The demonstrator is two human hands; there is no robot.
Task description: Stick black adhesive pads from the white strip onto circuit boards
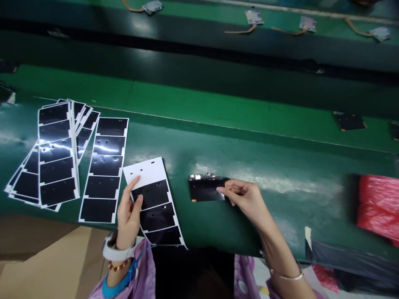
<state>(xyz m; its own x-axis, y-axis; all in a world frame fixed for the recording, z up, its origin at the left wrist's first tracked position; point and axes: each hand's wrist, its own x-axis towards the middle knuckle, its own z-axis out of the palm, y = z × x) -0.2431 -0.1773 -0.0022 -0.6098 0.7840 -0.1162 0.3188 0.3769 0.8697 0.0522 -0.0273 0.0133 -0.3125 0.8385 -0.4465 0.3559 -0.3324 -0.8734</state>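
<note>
My left hand (129, 216) holds a white-backed sheet of black adhesive pieces (158, 216) by its left edge. The thumb lies on top and the index finger stretches toward the bare white strip at its upper end. My right hand (246, 196) is closed on the right end of a flat black panel (204, 190), thumb on top, other fingers partly hidden. Small metallic parts run along the panel's upper edge, and orange bits show at its left corners. The panel sits to the right of the sheet, apart from it, just over or on the green bench.
Left of my hand lies a single sheet (104, 166), with a fanned pile of similar sheets (56, 162) beyond. Another black panel (348, 121) rests on the green strip behind. Small boards with ribbon cables (254, 17) line the back. Red bubble wrap (378, 203) stands right.
</note>
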